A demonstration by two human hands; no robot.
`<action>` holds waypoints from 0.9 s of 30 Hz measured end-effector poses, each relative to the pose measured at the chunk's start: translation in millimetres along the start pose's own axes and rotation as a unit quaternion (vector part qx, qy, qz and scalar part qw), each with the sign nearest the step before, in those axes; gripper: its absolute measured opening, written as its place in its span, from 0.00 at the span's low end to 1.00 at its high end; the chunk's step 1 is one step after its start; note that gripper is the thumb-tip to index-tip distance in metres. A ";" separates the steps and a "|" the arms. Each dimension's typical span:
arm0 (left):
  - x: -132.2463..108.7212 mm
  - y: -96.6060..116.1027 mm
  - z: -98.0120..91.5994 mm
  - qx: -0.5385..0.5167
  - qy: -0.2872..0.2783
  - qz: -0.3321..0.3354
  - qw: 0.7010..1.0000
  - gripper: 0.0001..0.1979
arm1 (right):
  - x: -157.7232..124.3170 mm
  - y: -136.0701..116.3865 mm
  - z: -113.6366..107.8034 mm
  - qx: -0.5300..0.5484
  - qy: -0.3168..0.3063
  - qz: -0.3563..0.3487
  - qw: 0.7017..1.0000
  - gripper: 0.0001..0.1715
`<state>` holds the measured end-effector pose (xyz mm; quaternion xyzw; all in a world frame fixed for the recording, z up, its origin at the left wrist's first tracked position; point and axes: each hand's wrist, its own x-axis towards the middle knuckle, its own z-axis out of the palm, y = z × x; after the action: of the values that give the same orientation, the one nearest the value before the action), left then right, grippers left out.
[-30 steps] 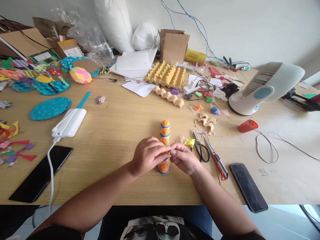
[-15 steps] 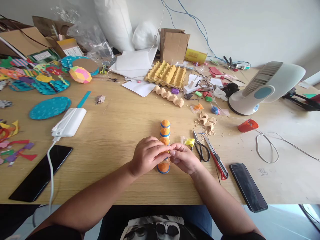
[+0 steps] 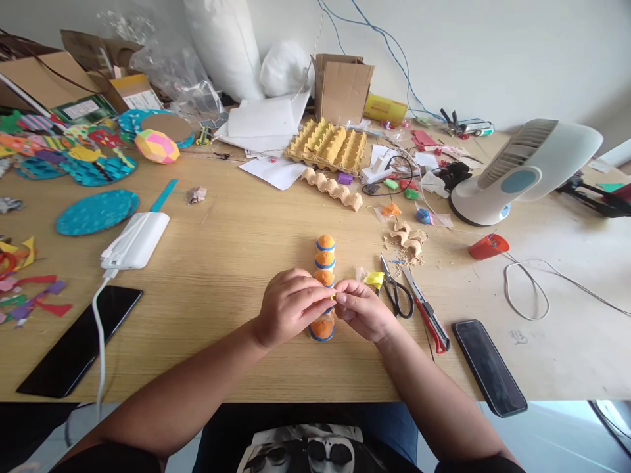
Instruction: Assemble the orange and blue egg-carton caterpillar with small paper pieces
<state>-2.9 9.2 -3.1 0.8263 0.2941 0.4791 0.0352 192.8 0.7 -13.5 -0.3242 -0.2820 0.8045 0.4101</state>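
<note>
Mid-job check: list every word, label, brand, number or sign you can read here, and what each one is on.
No text is readable.
Yellow box: printing, too blurred.
White label on the green box: too small.
Pale label on the yellow-flapped carton: too small.
Faint marks on the tabletop, right of the phone: illegible, perhaps not writing.

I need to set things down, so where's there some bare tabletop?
Between the power bank and the orange strip, and right of the rightmost phone, below the looped cable. It's crowded around the scissors and yellow egg tray.
</note>
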 end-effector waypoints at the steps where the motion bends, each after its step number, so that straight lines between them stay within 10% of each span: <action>1: -0.1 0.0 0.0 -0.001 0.001 -0.001 1.000 0.12 | 0.2 0.0 -0.2 0.000 -0.002 0.001 1.000 0.16; 27: -0.8 -0.8 1.1 -0.022 -0.013 -0.010 1.000 0.08 | -1.3 -0.3 0.2 -0.010 -0.027 -0.014 0.999 0.15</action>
<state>-2.6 9.7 -4.5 0.8286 0.2912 0.4740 0.0622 193.4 -0.3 -12.8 -0.3026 -0.3052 0.8043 0.4104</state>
